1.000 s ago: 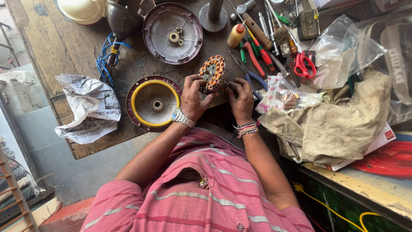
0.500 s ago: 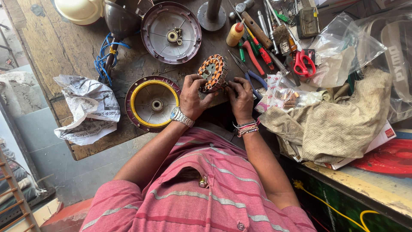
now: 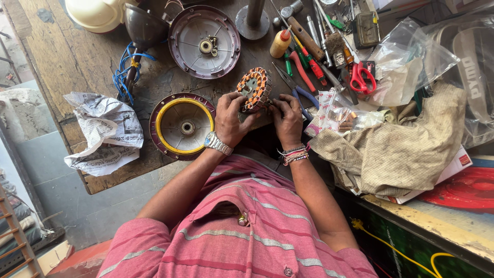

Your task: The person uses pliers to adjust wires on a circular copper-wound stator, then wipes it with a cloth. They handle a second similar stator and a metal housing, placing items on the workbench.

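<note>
Both hands hold a round motor stator [image 3: 253, 88] with orange copper windings, tilted on edge over the near part of the wooden surface [image 3: 67, 56]. The left hand [image 3: 231, 119], with a watch at the wrist, grips the stator from below and from the left, fingers curled round its rim. The right hand [image 3: 287, 119], with thread bands at the wrist, is closed at the stator's lower right edge, fingertips pinched against it; what they pinch is too small to tell.

Just left of the left hand lies a round motor cover [image 3: 181, 125] with a yellow ring inside, open side up. A second cover [image 3: 206, 41], grey inside with a maroon rim, lies farther back, well apart from the hands. Crumpled newspaper [image 3: 100, 131] sits at the left edge of the surface, and a bundle of blue wire [image 3: 126, 69] lies behind it.

To the right of the stator lie pliers [image 3: 301, 90] with blue handles, screwdrivers [image 3: 311, 62], a small yellow bottle [image 3: 280, 44] and red scissors [image 3: 363, 77]. A clear plastic bag [image 3: 411, 62] and a dirty beige cloth [image 3: 401, 144] are heaped on the right. The person wears a pink striped shirt [image 3: 247, 226].
</note>
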